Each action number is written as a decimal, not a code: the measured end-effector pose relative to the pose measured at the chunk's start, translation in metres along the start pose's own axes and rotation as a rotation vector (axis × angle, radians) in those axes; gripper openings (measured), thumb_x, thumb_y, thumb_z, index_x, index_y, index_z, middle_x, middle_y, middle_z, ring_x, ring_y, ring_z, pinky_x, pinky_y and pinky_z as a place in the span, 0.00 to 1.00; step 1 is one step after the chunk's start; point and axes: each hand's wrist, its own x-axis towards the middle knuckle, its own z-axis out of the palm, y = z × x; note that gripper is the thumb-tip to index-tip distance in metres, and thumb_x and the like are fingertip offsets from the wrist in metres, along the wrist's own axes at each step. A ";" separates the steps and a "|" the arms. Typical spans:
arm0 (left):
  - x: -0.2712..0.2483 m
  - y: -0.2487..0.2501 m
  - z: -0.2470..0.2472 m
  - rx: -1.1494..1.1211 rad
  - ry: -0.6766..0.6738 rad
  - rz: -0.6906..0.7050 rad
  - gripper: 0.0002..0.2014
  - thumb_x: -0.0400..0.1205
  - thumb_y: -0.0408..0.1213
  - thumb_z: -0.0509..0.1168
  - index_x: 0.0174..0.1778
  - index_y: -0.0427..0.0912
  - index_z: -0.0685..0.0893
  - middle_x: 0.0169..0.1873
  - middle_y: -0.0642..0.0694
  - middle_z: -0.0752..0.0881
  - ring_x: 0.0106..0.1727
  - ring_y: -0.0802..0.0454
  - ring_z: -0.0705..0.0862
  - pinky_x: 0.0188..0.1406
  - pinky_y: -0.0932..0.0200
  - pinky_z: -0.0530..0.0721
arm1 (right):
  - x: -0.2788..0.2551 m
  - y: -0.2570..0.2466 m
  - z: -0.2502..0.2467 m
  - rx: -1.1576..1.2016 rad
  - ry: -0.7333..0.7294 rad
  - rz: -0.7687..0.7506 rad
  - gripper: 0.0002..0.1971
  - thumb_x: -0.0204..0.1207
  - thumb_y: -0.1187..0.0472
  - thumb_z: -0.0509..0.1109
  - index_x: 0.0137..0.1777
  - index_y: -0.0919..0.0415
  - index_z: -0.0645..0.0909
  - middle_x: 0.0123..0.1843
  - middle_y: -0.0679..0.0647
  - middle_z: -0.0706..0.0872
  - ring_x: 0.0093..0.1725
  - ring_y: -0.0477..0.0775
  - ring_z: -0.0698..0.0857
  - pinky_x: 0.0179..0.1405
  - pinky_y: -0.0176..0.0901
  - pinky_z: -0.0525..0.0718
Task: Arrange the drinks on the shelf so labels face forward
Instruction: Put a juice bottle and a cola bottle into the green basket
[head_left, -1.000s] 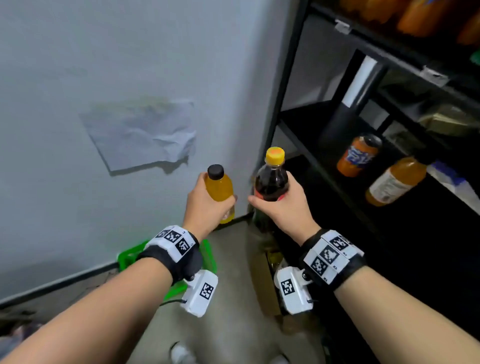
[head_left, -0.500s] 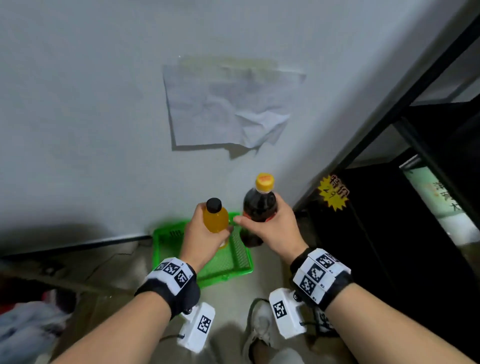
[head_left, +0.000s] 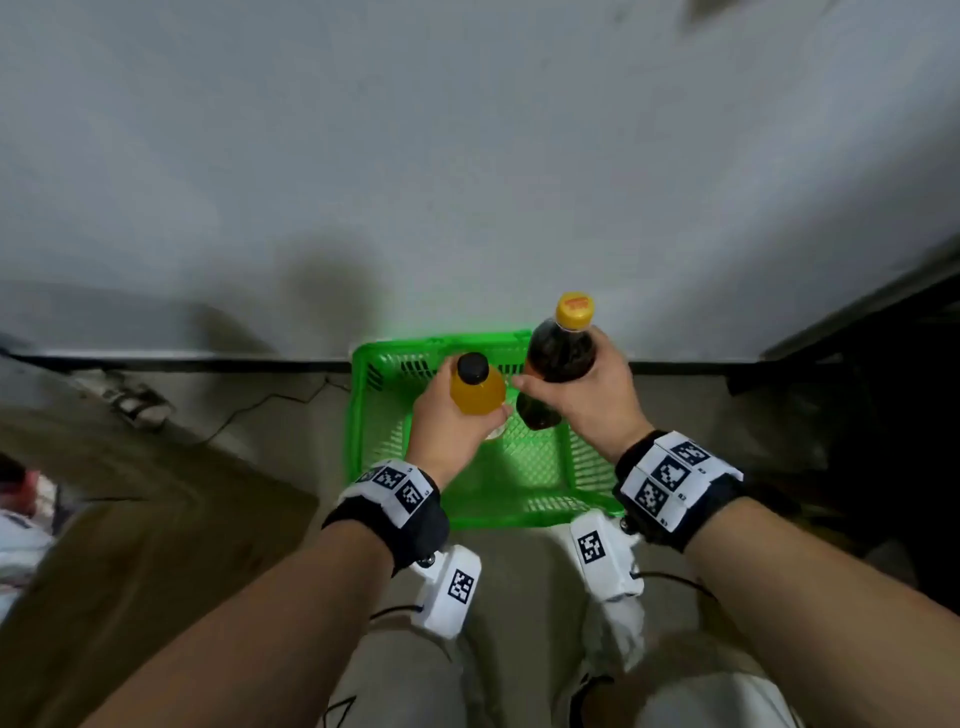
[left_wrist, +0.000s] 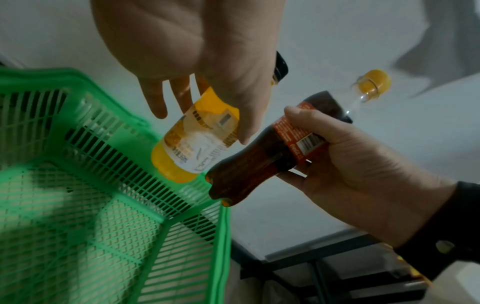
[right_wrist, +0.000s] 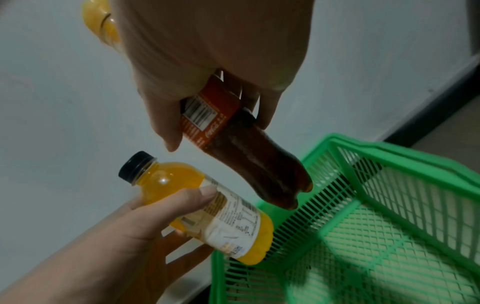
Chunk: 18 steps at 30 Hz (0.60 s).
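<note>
- Drinks in the head view: an orange juice bottle (head_left: 477, 391) with a black cap sat in the left hand (head_left: 449, 423), and a dark cola bottle (head_left: 558, 371) with a yellow cap sat in the right hand (head_left: 592, 400). Both hands were wrapped around their bottles, held side by side above a green basket (head_left: 358, 415) on the floor (head_left: 270, 431) by a grey wall (head_left: 467, 156).
- Left wrist view: the left hand's fingers (left_wrist: 155, 102) and thumb curled around the orange juice bottle (left_wrist: 197, 142), its base tilted down toward the basket's (left_wrist: 103, 144) far wall. The cola bottle (left_wrist: 259, 164) lay just beside it, gripped across its label by the right hand (left_wrist: 358, 164).
- Right wrist view: the right hand (right_wrist: 215, 61) clamped the cola bottle (right_wrist: 259, 164) at the label, base pointing down over the basket (right_wrist: 389, 156) rim. The orange juice bottle (right_wrist: 207, 207) lay tilted lower left in the left hand (right_wrist: 145, 226), close to the cola bottle; whether they touched could not be told.
</note>
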 end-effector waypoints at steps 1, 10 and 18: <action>0.014 -0.019 0.007 0.029 -0.006 -0.001 0.24 0.69 0.38 0.85 0.58 0.48 0.82 0.49 0.50 0.90 0.53 0.46 0.89 0.58 0.44 0.87 | 0.011 0.022 0.008 -0.006 -0.002 0.007 0.30 0.59 0.65 0.92 0.60 0.60 0.83 0.53 0.52 0.91 0.56 0.53 0.90 0.62 0.47 0.86; 0.111 -0.135 0.082 0.139 -0.006 -0.012 0.25 0.66 0.37 0.83 0.51 0.59 0.78 0.40 0.66 0.85 0.39 0.79 0.81 0.33 0.81 0.71 | 0.095 0.173 0.059 -0.022 -0.007 0.009 0.34 0.59 0.65 0.92 0.65 0.66 0.82 0.59 0.57 0.90 0.60 0.55 0.88 0.66 0.46 0.84; 0.158 -0.193 0.123 0.232 -0.121 -0.029 0.26 0.68 0.36 0.82 0.56 0.51 0.77 0.41 0.59 0.83 0.45 0.52 0.83 0.36 0.66 0.74 | 0.128 0.247 0.067 -0.005 -0.119 0.085 0.31 0.60 0.69 0.91 0.61 0.63 0.81 0.55 0.54 0.90 0.55 0.52 0.88 0.62 0.40 0.84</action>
